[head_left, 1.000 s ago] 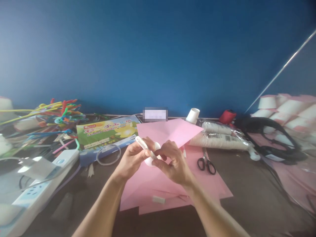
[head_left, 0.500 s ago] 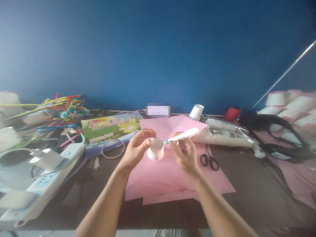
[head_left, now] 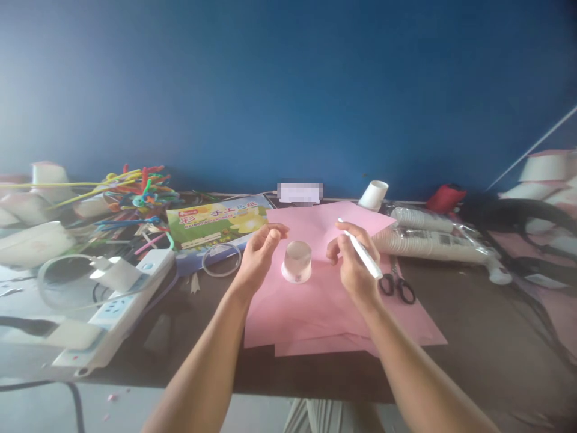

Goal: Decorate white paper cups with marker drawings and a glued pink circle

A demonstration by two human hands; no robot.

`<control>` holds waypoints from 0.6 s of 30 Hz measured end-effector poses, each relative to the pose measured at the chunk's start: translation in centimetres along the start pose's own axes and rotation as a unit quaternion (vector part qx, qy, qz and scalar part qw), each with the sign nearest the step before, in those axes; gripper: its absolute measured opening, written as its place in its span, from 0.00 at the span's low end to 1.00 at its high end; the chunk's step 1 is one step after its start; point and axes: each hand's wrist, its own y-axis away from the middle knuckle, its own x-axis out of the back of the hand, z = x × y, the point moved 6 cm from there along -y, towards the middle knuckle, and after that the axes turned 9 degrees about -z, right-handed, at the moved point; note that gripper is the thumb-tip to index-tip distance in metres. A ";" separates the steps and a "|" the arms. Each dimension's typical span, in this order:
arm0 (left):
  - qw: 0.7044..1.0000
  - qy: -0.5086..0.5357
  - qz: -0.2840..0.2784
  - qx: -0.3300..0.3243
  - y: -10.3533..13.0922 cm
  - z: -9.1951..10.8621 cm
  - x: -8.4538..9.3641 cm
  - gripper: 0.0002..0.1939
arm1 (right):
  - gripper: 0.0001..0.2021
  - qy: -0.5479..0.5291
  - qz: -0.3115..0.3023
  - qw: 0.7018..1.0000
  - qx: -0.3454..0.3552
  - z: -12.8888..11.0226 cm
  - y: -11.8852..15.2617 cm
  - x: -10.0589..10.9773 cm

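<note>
Head view: left fingers (head_left: pixel 271 241) parted, empty; right fingers (head_left: pixel 334 248) round white pen (head_left: pixel 366 255), tip unclear

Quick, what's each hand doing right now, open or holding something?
Left hand: open, nothing visibly held, beside the upturned cup.
Right hand: closed around a white pen.

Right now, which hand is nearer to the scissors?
The right hand. It is just left of the scissors, holding a white pen; the left hand is farther away, left of the upside-down cup.
</note>
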 end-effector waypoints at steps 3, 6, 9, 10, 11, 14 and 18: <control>1.000 -0.002 -0.004 0.002 0.0 0.1 0.0 0.23 | 0.08 -0.014 -0.008 1.000 0.000 0.4 0.0 -0.1; 1.000 -0.014 -0.014 0.010 0.1 0.0 0.0 0.22 | 0.08 -0.034 -0.017 0.999 -0.001 0.6 0.0 -0.2; 0.999 -0.035 -0.031 0.024 0.1 -0.3 0.0 0.21 | 0.08 -0.031 -0.018 0.999 -0.001 0.8 0.1 -0.2; 0.999 -0.038 -0.029 0.026 0.1 -0.4 0.1 0.22 | 0.08 -0.027 -0.017 0.999 -0.001 0.9 0.1 -0.1; 0.999 -0.039 -0.021 0.027 0.1 -0.6 0.2 0.22 | 0.09 -0.022 -0.015 1.000 -0.001 0.9 0.1 -0.1; 0.999 -0.020 0.007 0.025 -0.1 -1.3 0.7 0.24 | 0.09 -0.009 -0.015 1.000 0.002 1.0 0.0 0.0; 0.999 0.013 0.010 0.034 -0.3 -2.2 0.8 0.25 | 0.09 -0.007 -0.015 1.000 0.007 0.9 -0.1 0.0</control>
